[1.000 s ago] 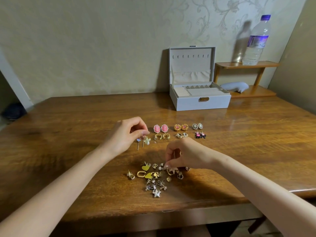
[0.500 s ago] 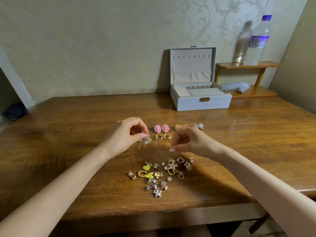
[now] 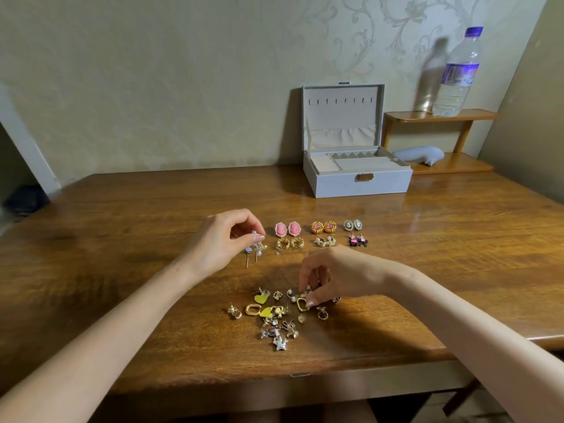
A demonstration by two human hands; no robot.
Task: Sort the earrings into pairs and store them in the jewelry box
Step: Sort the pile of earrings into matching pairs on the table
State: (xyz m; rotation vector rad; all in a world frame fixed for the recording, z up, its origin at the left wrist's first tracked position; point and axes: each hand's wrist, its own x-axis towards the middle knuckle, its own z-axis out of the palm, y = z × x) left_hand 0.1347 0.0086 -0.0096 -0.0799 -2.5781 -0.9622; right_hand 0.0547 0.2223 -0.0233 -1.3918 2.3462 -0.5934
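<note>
Our right hand (image 3: 335, 274) has come back down onto the unsorted pile (image 3: 274, 319); half a second ago it was lifted clear, up near the sorted rows. Its fingers now curl downward with their tips among the loose pieces, and the thumb tip rests against a gold oval hoop (image 3: 301, 304). The knuckles hide the tips, so we cannot tell whether it has anything pinched yet. Our left hand (image 3: 224, 239) has barely moved. Its thumb and forefinger are pressed together on the top of the drop earrings (image 3: 252, 253), whose long pins lie on the desk (image 3: 122, 239) just below the hand.

Beyond the hands, six pairs lie in two rows. The back row holds pink cameos (image 3: 287, 229), gold-and-pink rounds (image 3: 323, 227) and grey cameos (image 3: 353, 225). The front row holds gold knots (image 3: 290, 243), gold shells (image 3: 325, 241) and black-and-pink bows (image 3: 357, 240). The drop earrings sit at the left end of the front row, so we judge them a seventh pair being set in place.

The jewelry box (image 3: 335, 187) stands open at the back of the desk, well apart from the rows, and we see no earrings in its compartments.

We read the return to the pile as a search for the next match. A second oval hoop (image 3: 252, 309) and two yellow hearts (image 3: 260, 298) still lie there unpaired. By our judgement, pairing is partway done and storing has not begun.
</note>
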